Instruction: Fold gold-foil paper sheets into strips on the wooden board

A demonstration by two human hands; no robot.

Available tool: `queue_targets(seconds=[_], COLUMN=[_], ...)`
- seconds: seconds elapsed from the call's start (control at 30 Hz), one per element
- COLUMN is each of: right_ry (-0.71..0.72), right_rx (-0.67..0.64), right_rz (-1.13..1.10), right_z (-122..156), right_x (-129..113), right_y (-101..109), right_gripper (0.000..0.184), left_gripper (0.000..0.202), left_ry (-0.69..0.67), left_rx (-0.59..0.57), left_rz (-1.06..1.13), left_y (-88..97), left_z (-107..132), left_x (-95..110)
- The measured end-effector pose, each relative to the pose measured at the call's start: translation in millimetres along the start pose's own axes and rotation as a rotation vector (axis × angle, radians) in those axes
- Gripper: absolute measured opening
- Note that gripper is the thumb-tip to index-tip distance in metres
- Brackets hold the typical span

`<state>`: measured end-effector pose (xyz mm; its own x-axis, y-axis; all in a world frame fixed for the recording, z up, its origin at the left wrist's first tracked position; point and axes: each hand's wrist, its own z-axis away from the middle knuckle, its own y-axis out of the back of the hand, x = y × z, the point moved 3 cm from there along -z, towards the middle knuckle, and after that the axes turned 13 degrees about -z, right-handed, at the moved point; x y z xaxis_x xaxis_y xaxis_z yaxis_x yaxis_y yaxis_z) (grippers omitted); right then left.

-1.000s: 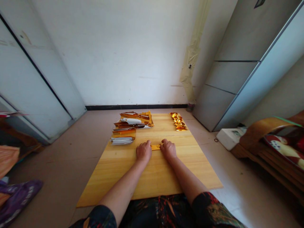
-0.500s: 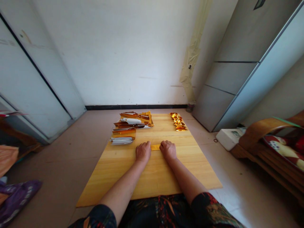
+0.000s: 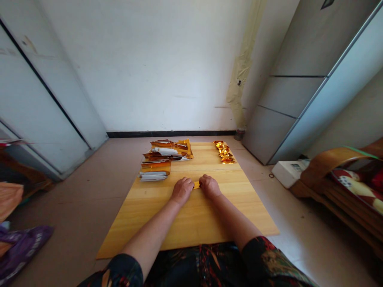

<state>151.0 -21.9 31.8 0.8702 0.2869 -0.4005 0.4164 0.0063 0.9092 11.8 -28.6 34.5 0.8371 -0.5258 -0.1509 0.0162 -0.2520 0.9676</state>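
Note:
A short strip of gold foil paper [image 3: 196, 185] shows between my two hands, over the middle of the wooden board [image 3: 191, 223]. My left hand [image 3: 182, 190] is closed on its left end, and my right hand [image 3: 210, 185] is closed on the right end. Both sets of fingers curl downward, so most of the strip is hidden. Beyond my left hand lie stacks of gold and white paper sheets [image 3: 156, 166], with a white roll-like piece [image 3: 164, 151] among them. Several folded shiny gold foil pieces [image 3: 224, 153] sit in a row at the board's far right.
A white wall [image 3: 155, 79] with a black baseboard stands behind the board. To the right are a grey refrigerator [image 3: 287, 107], a white box [image 3: 287, 173] and a wooden bench [image 3: 335, 191]. A purple bag [image 3: 26, 251] rests on the floor at the left.
My hands have come closer together, my left hand shifting right and my right hand slightly left. Less of the gold strip shows between them.

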Motion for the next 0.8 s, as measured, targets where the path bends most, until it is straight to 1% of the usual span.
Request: queue_targets(seconds=[0.1,0.2,0.33,0.37,0.43,0.57,0.67,0.8], right_ry=[-0.087,-0.132,-0.184,-0.206,-0.254,-0.320,-0.352,-0.397], right_rx=[0.017,0.045,0.105,0.114,0.118,0.120,0.110,0.088], right_rz=[-0.100,-0.187,-0.201,-0.191,-0.169,-0.108,-0.079,-0.086], right_z=[-1,1,5,6,7,9,9,8], right_x=[3,4,-1,-3,-8,-18,-21,-22], right_y=[2,2,1,1,2,6,6,6], right_gripper=[0.021,0.021,0.009,0.010,0.018,0.031,0.034,0.033], left_gripper=[0.021,0.024,0.030,0.032,0.033,0.030,0.027,0.023], left_ry=[-0.036,-0.058,-0.094,-0.099,-0.098,-0.077,-0.066,-0.058], left_rx=[0.013,0.052,0.108,0.110,0.106,0.112,0.124,0.130], left_rz=[-0.006,0.023,0.088,0.102,0.118,0.118,0.116,0.099], left_y=[-1.2,-4.6,-7.6,-7.6,-6.7,-3.4,-2.2,-2.8], left_z=[9,19,30,32,34,34,33,33], left_x=[-1,-4,-12,-14,-16,-14,-12,-11])
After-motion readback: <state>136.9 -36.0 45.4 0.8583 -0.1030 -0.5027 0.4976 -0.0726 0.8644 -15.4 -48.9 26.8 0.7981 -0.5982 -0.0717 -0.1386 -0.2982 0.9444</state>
